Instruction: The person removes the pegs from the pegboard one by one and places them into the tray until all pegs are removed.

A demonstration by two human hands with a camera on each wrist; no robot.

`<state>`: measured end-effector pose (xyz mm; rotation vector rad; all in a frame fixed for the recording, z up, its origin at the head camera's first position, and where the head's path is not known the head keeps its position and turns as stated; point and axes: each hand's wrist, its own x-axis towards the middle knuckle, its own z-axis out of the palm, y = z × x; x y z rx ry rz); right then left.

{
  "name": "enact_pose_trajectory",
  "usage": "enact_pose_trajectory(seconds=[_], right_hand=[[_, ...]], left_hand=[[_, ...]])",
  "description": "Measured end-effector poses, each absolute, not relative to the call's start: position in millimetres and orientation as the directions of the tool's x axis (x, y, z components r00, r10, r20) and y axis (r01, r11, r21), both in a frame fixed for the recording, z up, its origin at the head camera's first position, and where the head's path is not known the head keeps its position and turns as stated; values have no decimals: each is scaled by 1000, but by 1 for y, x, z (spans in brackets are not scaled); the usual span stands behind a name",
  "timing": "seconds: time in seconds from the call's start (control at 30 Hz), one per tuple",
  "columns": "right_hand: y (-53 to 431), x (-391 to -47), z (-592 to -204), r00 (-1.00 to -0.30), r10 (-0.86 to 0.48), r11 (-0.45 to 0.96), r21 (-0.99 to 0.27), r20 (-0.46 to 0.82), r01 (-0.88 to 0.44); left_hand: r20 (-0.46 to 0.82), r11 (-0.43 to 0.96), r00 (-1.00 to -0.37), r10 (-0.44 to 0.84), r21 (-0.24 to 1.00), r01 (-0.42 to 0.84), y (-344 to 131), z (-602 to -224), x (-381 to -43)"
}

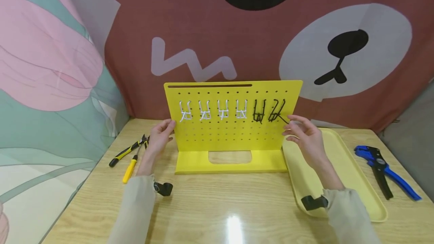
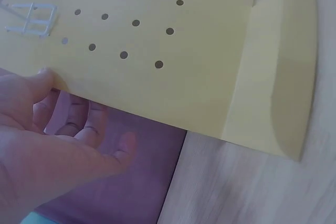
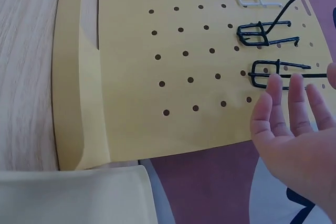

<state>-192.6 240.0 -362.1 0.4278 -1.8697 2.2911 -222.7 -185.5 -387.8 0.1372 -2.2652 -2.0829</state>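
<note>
A yellow pegboard (image 1: 234, 146) stands upright on its folded base. At its left edge my left hand (image 1: 159, 136) grips the panel, thumb in front and some fingers behind. Several white wire hooks (image 1: 186, 115) and two black ones hang in a row across it. My right hand (image 1: 306, 142) is beside the right edge, pinching the tip of the long prong of the rightmost black hook (image 3: 254, 75). That hook sits tilted in the head view. The other black hook (image 3: 252, 34) hangs beside it; the pinching fingertips are mostly cut off in the right wrist view.
A pale yellow tray (image 1: 367, 199) lies right of the board, partly under my right arm. Beyond it is a blue and black wire stripper (image 1: 379, 163). Left of my left hand lie yellow-black pliers (image 1: 125, 153) and a yellow-handled screwdriver (image 1: 130, 169). A printed cloth hangs behind.
</note>
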Motion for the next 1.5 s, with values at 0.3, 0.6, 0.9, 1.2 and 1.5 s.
enact_pose_trajectory(seconds=[0.3, 0.6, 0.9, 1.2, 1.5], right_hand=[[232, -194, -365, -940, -108, -314, -908, 325, -278], [229, -192, -367, -935, -128, -337, -902, 329, -271], [232, -179, -355, -897, -136, -421, -844, 422, -333], [243, -171, -348, -913, -114, -373, -868, 393, -327], [268, -169, -349, -934, -173, -284, -924, 313, -257]], left_hand=[[-19, 74, -992, -128, 997, -29, -183, -388, -222], [-43, 86, -990, -131, 995, -54, -181, -388, -222], [-66, 91, -991, -121, 993, -77, -180, -386, -223], [-72, 95, -991, -111, 992, -83, -183, -386, -222], [-83, 92, -990, -118, 991, -94, -182, -386, -223]])
